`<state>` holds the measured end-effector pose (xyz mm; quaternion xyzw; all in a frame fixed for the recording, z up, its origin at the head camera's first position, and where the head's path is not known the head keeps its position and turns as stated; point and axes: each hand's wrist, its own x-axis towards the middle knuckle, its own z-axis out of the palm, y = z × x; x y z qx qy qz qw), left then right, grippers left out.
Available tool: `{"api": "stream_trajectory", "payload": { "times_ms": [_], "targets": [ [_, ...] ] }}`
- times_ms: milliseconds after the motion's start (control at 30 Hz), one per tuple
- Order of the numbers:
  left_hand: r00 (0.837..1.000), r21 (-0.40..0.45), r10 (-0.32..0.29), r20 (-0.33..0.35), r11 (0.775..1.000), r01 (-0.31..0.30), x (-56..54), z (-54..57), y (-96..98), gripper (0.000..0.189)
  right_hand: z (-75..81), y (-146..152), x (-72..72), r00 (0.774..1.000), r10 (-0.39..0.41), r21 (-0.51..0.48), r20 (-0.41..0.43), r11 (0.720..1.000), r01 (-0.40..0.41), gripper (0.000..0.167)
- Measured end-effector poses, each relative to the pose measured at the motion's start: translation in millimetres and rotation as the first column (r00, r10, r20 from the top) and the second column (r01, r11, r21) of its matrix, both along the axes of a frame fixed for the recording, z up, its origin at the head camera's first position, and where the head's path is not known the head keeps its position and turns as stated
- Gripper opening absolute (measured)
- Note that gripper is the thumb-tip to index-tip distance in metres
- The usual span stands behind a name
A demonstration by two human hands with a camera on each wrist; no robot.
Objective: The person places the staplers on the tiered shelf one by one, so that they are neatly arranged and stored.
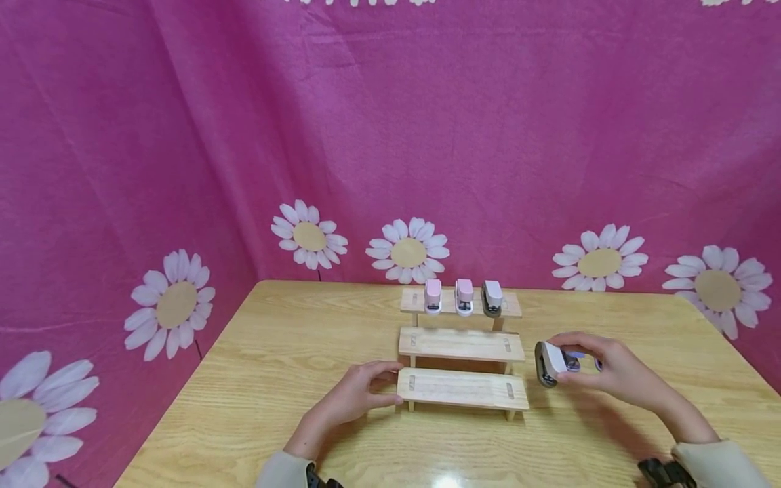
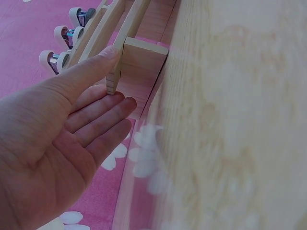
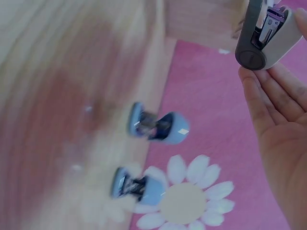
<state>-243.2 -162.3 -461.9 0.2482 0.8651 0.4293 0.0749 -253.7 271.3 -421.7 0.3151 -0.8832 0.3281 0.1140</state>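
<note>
A three-tier wooden stand has its lowest step's left end between the thumb and fingers of my left hand. In the left wrist view, the thumb lies on one edge of that step, the fingertips at its other edge. To the right of the stand my right hand grips a small white-and-grey stapler, held above the table. On the top step, two pink-and-white staplers and a white-and-grey stapler stand in a row. The middle and lowest steps are bare.
Two light blue staplers sit on the wooden table, mostly behind my right hand in the head view. A pink cloth with daisies hangs along the table's back and sides.
</note>
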Motion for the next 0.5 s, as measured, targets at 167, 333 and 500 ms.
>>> {"api": "stream_trajectory", "payload": {
  "times_ms": [167, 333, 500],
  "targets": [
    [1.000, 0.005, -0.001, -0.003, 1.000, 0.001, 0.2, 0.3, 0.4, 0.055, 11.1, -14, 0.7, 0.997, 0.019, 0.017, -0.079, 1.000, -0.018, 0.052],
    [1.000, 0.000, -0.002, -0.012, 1.000, 0.002, 0.3, 0.3, 0.4, 0.054, 19.5, -31, -1.5, 0.990, 0.036, 0.027, -0.136, 0.999, -0.033, 0.053],
    [1.000, -0.002, 0.000, -0.007, 1.000, 0.000, 0.7, 0.2, 0.0, 0.054, 25.7, -48, -4.0, 0.984, 0.053, 0.034, -0.173, 0.998, -0.048, 0.052]
  ]
}}
